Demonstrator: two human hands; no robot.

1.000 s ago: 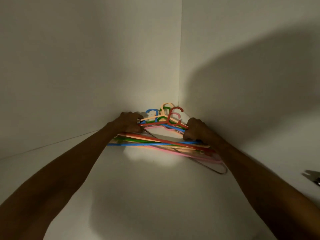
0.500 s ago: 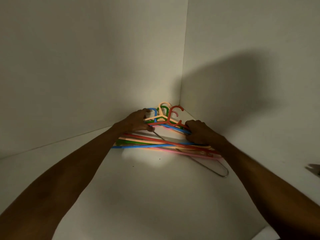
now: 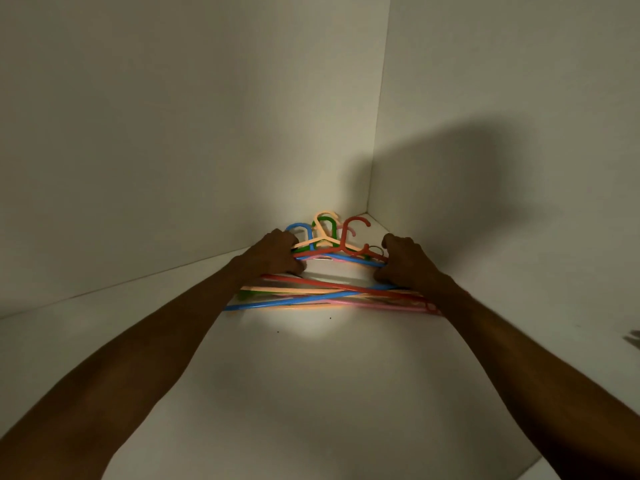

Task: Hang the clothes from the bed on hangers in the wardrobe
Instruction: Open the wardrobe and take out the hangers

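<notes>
left hand (image 3: pixel 273 254) + right hand (image 3: pixel 405 261) grip hangers (image 3: pixel 329 292) | corner walls (image 3: pixel 173 133) close behind

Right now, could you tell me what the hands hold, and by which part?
The hangers: left hand grips the stack's left shoulder, right hand its right shoulder, both just below the hooks.
</notes>
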